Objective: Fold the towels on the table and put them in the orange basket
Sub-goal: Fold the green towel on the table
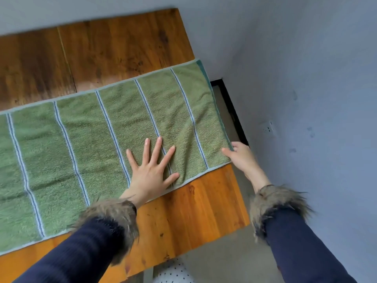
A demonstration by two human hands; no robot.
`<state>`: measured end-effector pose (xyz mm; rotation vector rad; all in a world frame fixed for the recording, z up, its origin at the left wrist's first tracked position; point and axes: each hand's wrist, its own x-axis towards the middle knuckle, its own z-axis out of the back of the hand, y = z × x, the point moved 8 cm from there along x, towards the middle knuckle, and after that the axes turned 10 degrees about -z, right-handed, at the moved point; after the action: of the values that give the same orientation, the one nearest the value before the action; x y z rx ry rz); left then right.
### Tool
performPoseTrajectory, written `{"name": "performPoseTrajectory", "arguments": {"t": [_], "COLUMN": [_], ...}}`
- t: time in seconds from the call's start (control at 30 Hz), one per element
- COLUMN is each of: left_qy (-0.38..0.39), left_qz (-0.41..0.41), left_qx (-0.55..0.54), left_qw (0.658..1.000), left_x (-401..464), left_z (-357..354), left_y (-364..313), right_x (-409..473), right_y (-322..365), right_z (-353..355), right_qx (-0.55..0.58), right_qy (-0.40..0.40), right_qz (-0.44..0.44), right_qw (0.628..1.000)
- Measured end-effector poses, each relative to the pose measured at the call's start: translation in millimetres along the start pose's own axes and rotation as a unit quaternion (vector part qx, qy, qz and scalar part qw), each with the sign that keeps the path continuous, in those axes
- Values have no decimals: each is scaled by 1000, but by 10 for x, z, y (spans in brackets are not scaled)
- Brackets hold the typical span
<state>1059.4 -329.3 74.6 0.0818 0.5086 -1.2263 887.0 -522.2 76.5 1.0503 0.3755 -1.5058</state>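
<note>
- Setting: wooden worktop set in a corner of grey-blue walls; a wall socket sits low on the wall at right. Bare concrete floor shows beyond the worktop's right end.
- Task item: one green towel with pale blue stripes lies spread flat along the worktop, its short right edge at the worktop's end. It runs out of view at left.
- Orange basket: not in view.
- Left hand: fingers straight and spread, palm pressed flat on the towel near its near edge. It grasps nothing.
- Right hand: thumb on top of the towel's near-right corner, fingers curled beneath the edge, pinching that corner.
- Both sleeves are dark blue with fur cuffs.
- Judgement: step in hand looks like flattening and squaring before the first fold; no fold is made yet.
- Method note: small creases radiate between the two hands. Sweep the flat palm outward toward the pinched corner while drawing that corner lightly taut.
- Method note: align the corner with the worktop edge, then carry it across to the matching far corner so the stripes meet.
- Risk: pulling hard could drag the towel off the end.
</note>
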Motion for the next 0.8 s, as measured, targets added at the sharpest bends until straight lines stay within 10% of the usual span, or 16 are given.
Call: {"name": "performPoseTrajectory", "arguments": {"t": [0.17, 0.37, 0.57, 0.8], "left_qy": [-4, -234, -106, -52], "left_qz": [-13, 89, 172, 178], "left_qx": [-21, -196, -437, -339], "left_qw": [1000, 948, 876, 922], "left_x": [24, -134, 224, 365], "left_z": [24, 466, 456, 398], "left_y": [-33, -30, -116, -168], "right_x": [-272, -631, -664, -435], "right_y": [170, 578, 594, 728], "right_z": [189, -293, -657, -335], "right_qx": [11, -22, -103, -23], "right_qy": [-151, -52, 83, 72], "right_qz": [93, 245, 234, 178], "right_qw": [984, 968, 963, 981]}}
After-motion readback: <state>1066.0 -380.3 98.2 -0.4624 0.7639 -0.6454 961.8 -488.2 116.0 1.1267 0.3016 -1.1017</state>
